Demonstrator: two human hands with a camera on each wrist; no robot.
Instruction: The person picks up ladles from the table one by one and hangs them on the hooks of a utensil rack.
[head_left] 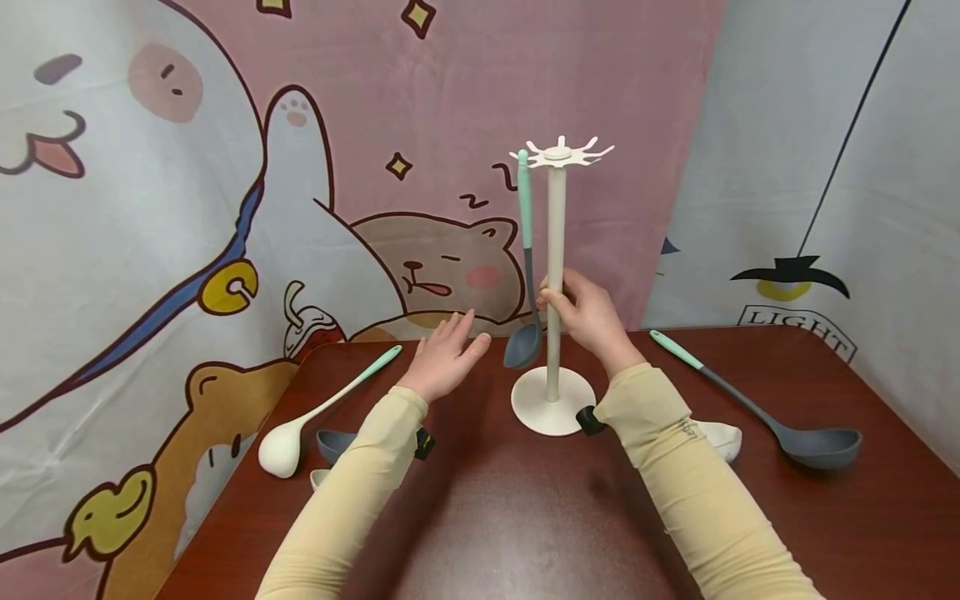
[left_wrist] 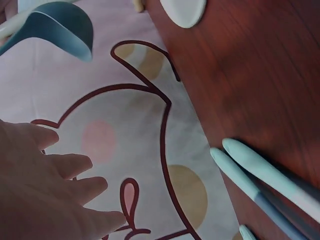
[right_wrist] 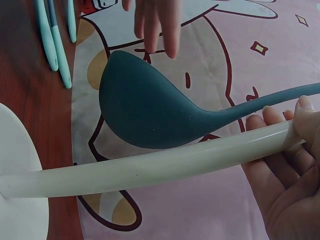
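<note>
A white utensil stand (head_left: pixel 556 217) has a round base (head_left: pixel 540 417) on the table and a ring of hooks at its top. My right hand (head_left: pixel 588 317) grips its pole, thumb and fingers wrapped round it, as the right wrist view also shows. From a left-side hook hangs a ladle (head_left: pixel 522 346) with a mint handle and dark grey bowl; in the right wrist view its bowl (right_wrist: pixel 145 105) lies beside the pole. My left hand (head_left: pixel 446 357) is raised left of that ladle, fingers extended, holding nothing. The left wrist view shows a gap between those fingers and the ladle bowl (left_wrist: pixel 62 27).
On the dark red table (head_left: pixel 517 517), a white ladle (head_left: pixel 281 448) lies at left, beside a grey utensil (head_left: pixel 333 446) and a pale one (head_left: pixel 318 477), both partly behind my left sleeve. At right lie a grey ladle (head_left: pixel 821 448) and a white bowl-shaped piece (head_left: pixel 723 440), partly hidden. Printed cloth hangs behind.
</note>
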